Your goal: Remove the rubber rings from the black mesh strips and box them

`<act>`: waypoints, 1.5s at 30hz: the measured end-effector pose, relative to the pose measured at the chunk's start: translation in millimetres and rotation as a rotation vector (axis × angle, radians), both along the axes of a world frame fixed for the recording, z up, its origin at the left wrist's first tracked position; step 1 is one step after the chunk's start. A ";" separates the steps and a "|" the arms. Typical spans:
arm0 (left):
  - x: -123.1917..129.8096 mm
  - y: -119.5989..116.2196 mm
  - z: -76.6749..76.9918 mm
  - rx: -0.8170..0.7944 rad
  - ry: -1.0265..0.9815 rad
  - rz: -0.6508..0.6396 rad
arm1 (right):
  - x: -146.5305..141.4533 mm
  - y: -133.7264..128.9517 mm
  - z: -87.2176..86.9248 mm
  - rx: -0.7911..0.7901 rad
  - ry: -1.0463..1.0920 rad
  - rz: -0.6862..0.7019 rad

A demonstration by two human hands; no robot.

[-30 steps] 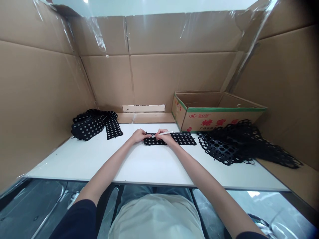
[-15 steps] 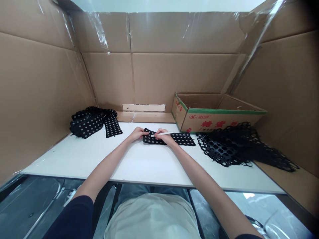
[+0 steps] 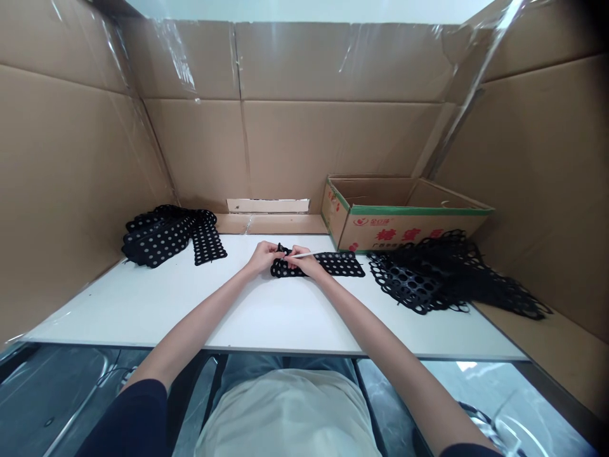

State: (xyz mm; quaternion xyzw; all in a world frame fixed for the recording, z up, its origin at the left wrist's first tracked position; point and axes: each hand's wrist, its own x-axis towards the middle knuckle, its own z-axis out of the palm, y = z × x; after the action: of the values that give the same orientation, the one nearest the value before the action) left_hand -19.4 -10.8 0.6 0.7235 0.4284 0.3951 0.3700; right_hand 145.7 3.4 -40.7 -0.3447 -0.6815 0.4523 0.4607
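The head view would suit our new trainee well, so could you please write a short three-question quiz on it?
1. Which hand holds the slim white tool?
2. True or false: the pile of black netting lies to the right of the black dotted strip that the left hand is holding.
3. Fill in the blank: the top edge of the front of the cardboard box is trimmed in ____.

Key: 1. The right hand. 2. True. 3. Green.

Left grip (image 3: 263,257) pinches a black dotted strip (image 3: 339,264), right grip (image 3: 304,261) a white pen (image 3: 309,254).
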 end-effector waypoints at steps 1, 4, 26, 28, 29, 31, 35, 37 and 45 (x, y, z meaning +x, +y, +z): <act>0.9 -1.5 1.5 0.003 0.004 0.001 | -0.4 -0.1 -0.1 0.006 -0.002 -0.003; 2.7 -4.4 4.5 -0.001 0.000 0.000 | -0.9 -2.0 1.1 0.010 0.007 -0.011; -29.2 17.6 -10.0 -0.218 0.239 -0.069 | 6.9 6.4 -0.2 -0.033 0.005 0.101; -29.7 17.6 -9.8 -0.244 0.201 -0.126 | 4.1 5.5 -0.2 0.001 -0.021 0.073; -29.4 17.5 -9.3 -0.245 0.182 -0.154 | 2.4 4.6 -0.2 0.023 -0.032 0.055; -27.2 16.5 -7.3 -0.210 0.158 -0.199 | -0.8 2.1 0.4 0.073 -0.051 0.007; -18.1 11.9 -0.1 -0.080 0.218 -0.202 | -5.5 -3.9 3.3 0.071 -0.068 -0.083; -14.7 9.8 2.8 -0.055 0.245 -0.194 | -7.7 -6.2 4.5 0.064 -0.075 -0.112; -28.9 21.0 -4.9 -0.124 0.298 -0.186 | -11.2 1.1 1.1 -0.011 0.059 -0.145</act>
State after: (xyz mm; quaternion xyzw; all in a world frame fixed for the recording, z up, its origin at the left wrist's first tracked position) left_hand -48.3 10.3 -4.3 0.7862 0.4332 0.2204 0.3816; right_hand 134.5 4.5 -39.7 -0.3823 -0.6384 0.4314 0.5100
